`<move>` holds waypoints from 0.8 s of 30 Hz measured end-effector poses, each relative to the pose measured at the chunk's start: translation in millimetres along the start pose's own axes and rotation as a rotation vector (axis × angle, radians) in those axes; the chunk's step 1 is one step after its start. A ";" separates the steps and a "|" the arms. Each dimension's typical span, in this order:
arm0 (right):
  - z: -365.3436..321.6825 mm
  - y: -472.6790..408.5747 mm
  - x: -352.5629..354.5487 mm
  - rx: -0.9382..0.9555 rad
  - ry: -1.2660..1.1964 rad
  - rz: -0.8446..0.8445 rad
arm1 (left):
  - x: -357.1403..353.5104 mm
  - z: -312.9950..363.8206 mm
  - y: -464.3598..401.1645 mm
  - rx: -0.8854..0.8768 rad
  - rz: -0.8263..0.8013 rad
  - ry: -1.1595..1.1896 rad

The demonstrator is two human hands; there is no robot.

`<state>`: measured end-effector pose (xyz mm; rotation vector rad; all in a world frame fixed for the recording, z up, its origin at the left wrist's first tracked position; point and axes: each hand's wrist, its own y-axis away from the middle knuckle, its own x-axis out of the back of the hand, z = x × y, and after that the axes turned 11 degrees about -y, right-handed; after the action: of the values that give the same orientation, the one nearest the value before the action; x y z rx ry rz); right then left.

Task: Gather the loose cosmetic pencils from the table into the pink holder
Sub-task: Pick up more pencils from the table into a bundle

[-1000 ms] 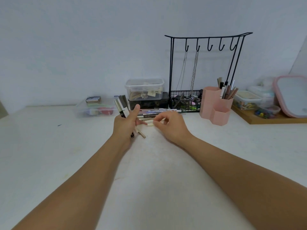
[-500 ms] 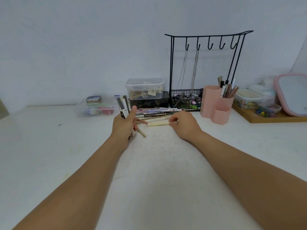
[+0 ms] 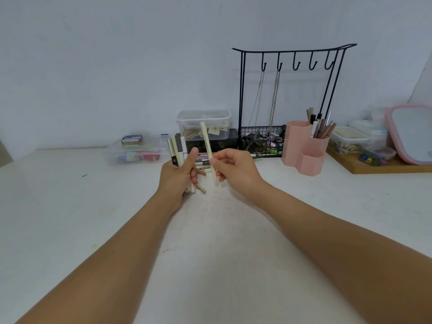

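Note:
My left hand [image 3: 175,177] grips a bundle of cosmetic pencils [image 3: 177,148], their ends sticking up above my fist. My right hand [image 3: 236,169] pinches one cream pencil [image 3: 207,143] and holds it nearly upright, just right of the bundle. Several loose pencils [image 3: 203,161] still lie on the white table [image 3: 210,230] behind my hands, partly hidden by them. The pink holder [image 3: 304,150], made of hexagonal cups, stands to the right with several pencils upright in its rear cup.
A black wire jewellery stand [image 3: 289,94] with hanging chains and a basket is behind the holder. Clear plastic boxes [image 3: 204,123] sit at the back centre and left. At far right a wooden tray [image 3: 374,163] carries small containers and a pink-framed mirror [image 3: 411,134].
My right hand picked the cream pencil up off the table, raised it and swung it upright toward my left hand. The left hand kept its bundle and barely moved.

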<state>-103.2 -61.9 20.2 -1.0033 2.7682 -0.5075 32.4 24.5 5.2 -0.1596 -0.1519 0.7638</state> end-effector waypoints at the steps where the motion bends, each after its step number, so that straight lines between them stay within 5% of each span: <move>1: -0.7 2.8 -3.6 -0.017 -0.032 -0.015 | -1.2 1.0 0.5 0.019 -0.008 0.002; 18: 13.0 9.6 -7.9 -0.077 -0.241 -0.182 | -13.8 -2.0 0.7 0.079 0.077 0.020; 24: 18.4 -3.1 7.2 -0.073 -0.049 -0.043 | -7.5 1.8 -4.5 0.135 0.160 -0.082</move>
<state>-102.3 -73.6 4.0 -1.0780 2.7457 -0.3844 29.7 16.3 7.2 -0.0123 -0.1660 0.9372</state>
